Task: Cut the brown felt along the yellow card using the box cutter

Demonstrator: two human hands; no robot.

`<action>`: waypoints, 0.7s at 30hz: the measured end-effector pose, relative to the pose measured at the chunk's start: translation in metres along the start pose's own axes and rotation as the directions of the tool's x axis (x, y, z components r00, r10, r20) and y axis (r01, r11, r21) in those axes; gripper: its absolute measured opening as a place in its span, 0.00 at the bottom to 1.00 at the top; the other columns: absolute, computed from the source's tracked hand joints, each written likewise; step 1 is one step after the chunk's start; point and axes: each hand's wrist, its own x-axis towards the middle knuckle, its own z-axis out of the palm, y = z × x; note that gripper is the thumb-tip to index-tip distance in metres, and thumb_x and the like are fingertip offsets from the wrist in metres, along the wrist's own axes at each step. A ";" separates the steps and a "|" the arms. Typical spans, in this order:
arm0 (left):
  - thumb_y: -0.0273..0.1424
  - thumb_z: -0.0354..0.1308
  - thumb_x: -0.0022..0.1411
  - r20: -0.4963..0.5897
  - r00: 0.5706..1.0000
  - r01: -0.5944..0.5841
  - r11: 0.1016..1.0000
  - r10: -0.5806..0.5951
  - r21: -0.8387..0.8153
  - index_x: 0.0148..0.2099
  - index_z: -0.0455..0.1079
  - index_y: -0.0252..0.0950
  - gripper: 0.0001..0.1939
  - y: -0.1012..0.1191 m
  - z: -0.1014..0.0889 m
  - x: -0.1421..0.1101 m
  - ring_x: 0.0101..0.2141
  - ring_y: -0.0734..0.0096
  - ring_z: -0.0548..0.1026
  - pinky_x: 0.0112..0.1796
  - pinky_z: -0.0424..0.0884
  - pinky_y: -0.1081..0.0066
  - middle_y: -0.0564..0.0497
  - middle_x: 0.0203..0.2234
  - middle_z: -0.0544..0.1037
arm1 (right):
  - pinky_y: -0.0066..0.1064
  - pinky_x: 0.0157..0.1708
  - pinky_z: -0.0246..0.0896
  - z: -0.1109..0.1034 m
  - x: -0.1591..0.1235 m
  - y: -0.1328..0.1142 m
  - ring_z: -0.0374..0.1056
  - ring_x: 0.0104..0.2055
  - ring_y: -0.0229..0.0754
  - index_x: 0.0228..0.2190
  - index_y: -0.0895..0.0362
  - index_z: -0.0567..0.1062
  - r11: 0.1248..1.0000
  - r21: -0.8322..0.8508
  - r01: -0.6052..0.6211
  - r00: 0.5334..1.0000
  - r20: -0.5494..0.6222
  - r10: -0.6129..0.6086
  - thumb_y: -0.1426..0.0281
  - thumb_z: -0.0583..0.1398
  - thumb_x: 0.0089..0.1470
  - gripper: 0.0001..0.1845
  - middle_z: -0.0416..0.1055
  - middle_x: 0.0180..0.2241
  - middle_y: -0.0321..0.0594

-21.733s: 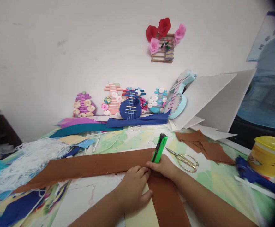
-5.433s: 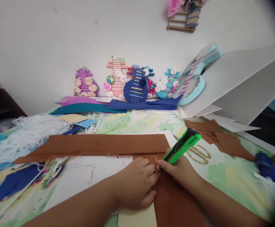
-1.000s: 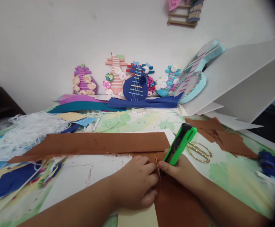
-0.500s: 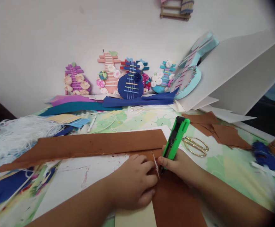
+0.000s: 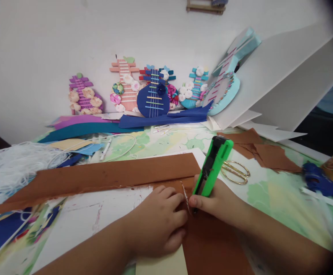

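Note:
My right hand [image 5: 215,196] grips a green and black utility knife [image 5: 213,166], held upright and leaning a little right. Its lower end meets a sheet of brown paper [image 5: 212,240], beside a pale ragged slit [image 5: 185,196]. Just left of the slit, my left hand [image 5: 160,219] presses down with curled fingers on a cream strip of card [image 5: 162,263] that overlaps the brown sheet. What lies under its palm is hidden. Beyond both hands, a long brown strip [image 5: 117,170] stretches to the left across a white board [image 5: 77,217].
Gold-handled scissors [image 5: 235,172] lie right of the knife, near brown scraps [image 5: 275,154]. A heap of white cord [image 5: 20,164] is at the left. Decorated craft instruments [image 5: 153,100] lean on the wall; a blue glue gun [image 5: 321,179] sits at far right.
The whole view has shifted slightly left and up. My right hand and the knife have come slightly nearer along the slit. My left hand stays on the card.

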 end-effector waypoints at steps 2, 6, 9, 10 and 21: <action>0.33 0.51 0.54 0.001 1.000 -0.003 1.000 0.003 0.011 0.34 0.63 0.37 0.06 0.001 -0.001 0.000 0.31 0.63 0.61 0.33 0.58 0.63 0.49 0.31 0.65 | 0.25 0.19 0.48 0.000 -0.002 -0.003 0.54 0.20 0.34 0.16 0.57 0.60 1.000 -0.018 -0.003 1.000 -0.015 0.003 0.56 0.58 0.42 0.19 0.57 0.16 0.31; 0.34 0.50 0.55 -0.008 0.999 -0.052 0.998 0.052 0.033 0.36 0.64 0.37 0.07 0.002 -0.002 0.000 0.32 0.63 0.61 0.34 0.57 0.63 0.48 0.33 0.65 | 0.25 0.18 0.48 0.001 -0.002 -0.002 0.53 0.20 0.34 0.16 0.57 0.60 0.999 -0.033 -0.036 0.997 -0.076 0.033 0.56 0.58 0.42 0.19 0.57 0.16 0.31; 0.34 0.49 0.56 0.011 0.996 -0.090 0.994 0.089 0.059 0.33 0.66 0.38 0.07 0.001 -0.001 -0.002 0.31 0.64 0.62 0.33 0.57 0.63 0.49 0.28 0.66 | 0.24 0.16 0.48 0.001 -0.001 0.000 0.53 0.19 0.33 0.16 0.57 0.61 0.999 -0.014 -0.049 0.999 -0.005 0.048 0.57 0.59 0.41 0.18 0.57 0.15 0.31; 0.34 0.48 0.57 0.015 0.995 -0.098 0.993 0.097 0.066 0.32 0.66 0.38 0.08 0.000 -0.001 -0.003 0.30 0.64 0.62 0.32 0.57 0.64 0.50 0.27 0.66 | 0.23 0.15 0.47 0.001 -0.001 0.000 0.53 0.18 0.32 0.16 0.57 0.61 0.998 -0.002 -0.062 0.997 0.034 0.062 0.56 0.59 0.41 0.19 0.57 0.14 0.30; 0.31 0.51 0.54 -0.057 0.988 -0.142 0.989 0.144 0.038 0.29 0.64 0.35 0.05 0.003 0.002 -0.003 0.35 0.64 0.64 0.37 0.60 0.65 0.48 0.32 0.67 | 0.21 0.09 0.50 0.007 -0.001 0.010 0.55 0.12 0.30 0.19 0.59 0.63 0.984 0.074 -0.164 0.986 -0.004 0.165 0.50 0.56 0.42 0.23 0.60 0.13 0.31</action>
